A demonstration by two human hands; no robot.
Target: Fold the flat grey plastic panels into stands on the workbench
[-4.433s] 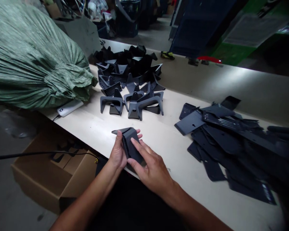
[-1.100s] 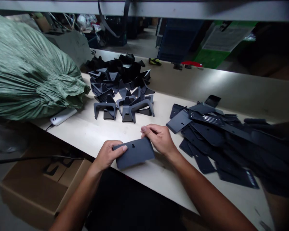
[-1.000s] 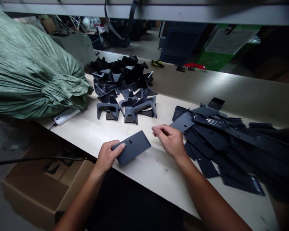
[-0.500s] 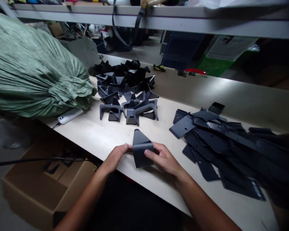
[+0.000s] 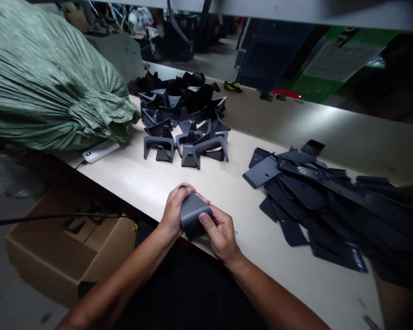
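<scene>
Between my hands, above the front edge of the pale table [image 5: 134,183], is a dark grey bent bracket [image 5: 197,211]. My left hand [image 5: 174,207] grips its left side, with the thumb near the hole at the upper end. On the right side, my right hand [image 5: 222,229] holds it with the thumb on the front face and the fingers behind. The bracket's underside and far side are hidden. Past my hands lies a heap of black bent brackets [image 5: 189,117]. To the right spreads a pile of flat black plates [image 5: 303,197].
A big green sack [image 5: 62,87] leans over the table's left end. Beside it lies a white power bank or phone [image 5: 100,151] with a cable. An open cardboard box [image 5: 65,243] stands below at the left. A shelf beam [image 5: 278,13] crosses overhead.
My left hand has moved up and closed round the bracket's upper left part. The bracket has tilted and come slightly left and nearer to me. The camera view has tipped a little downward.
</scene>
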